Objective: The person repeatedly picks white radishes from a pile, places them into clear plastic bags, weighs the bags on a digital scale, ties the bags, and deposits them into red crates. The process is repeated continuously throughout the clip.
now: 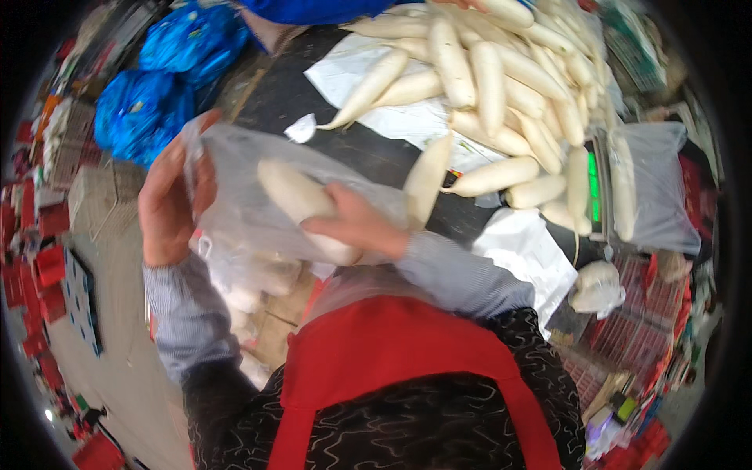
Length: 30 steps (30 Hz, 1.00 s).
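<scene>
My left hand [174, 200] is closed on the upper left edge of a clear plastic bag [227, 168], holding it up at the left of the table. My right hand [352, 221] grips a white radish [290, 188] inside that bag, with thumb and fingers around its lower half. Just right of the bag another radish [425, 180] lies on the dark tabletop [368, 153]. A pile of white radishes [489, 86] spreads over white paper [345, 66] behind my hands.
Blue bags [145, 117] sit at back left. At right stand a scale with green display [594, 186] and a bagged radish [625, 184]. Red crates [627, 329] line the right, near more white paper [517, 251]. Bagged items [258, 278] lie below my hands. Someone's hand [462, 5] shows behind the pile.
</scene>
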Motion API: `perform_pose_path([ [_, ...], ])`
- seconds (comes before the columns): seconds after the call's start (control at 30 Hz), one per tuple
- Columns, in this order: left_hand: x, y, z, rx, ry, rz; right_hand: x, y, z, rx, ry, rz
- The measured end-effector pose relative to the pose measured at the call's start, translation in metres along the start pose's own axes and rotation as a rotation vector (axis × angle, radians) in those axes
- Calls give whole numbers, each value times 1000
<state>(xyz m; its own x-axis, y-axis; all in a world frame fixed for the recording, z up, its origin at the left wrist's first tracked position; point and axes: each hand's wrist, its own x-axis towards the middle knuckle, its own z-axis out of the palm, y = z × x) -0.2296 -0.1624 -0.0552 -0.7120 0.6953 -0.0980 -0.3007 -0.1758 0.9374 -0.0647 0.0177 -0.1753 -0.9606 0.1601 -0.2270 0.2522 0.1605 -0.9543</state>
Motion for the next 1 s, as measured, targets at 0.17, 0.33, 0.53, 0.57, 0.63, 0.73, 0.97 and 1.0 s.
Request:
perform_pose_path([
  [0.17,-6,-1,-7,30,-131,9,-15,-6,-21,220,-5,-41],
  [0.33,7,-2,20,118,-80,78,-50,-3,-87,295,244,-126],
  [0.53,30,8,90,322,-138,115,-45,52,-166,-537,805,-21],
  [0.57,34,12,100,302,-186,133,-45,59,-181,-649,824,19],
  [0.63,38,14,115,239,-270,165,-77,82,-228,-584,998,-273],
  [0.73,47,6,122,398,-202,109,-139,138,-315,-1269,1443,418],
  [0.97,49,-12,91,508,-154,-25,-197,190,-402,-569,1262,693],
  [1.0,49,-11,88,495,-166,14,-202,172,-394,-363,1268,605],
])
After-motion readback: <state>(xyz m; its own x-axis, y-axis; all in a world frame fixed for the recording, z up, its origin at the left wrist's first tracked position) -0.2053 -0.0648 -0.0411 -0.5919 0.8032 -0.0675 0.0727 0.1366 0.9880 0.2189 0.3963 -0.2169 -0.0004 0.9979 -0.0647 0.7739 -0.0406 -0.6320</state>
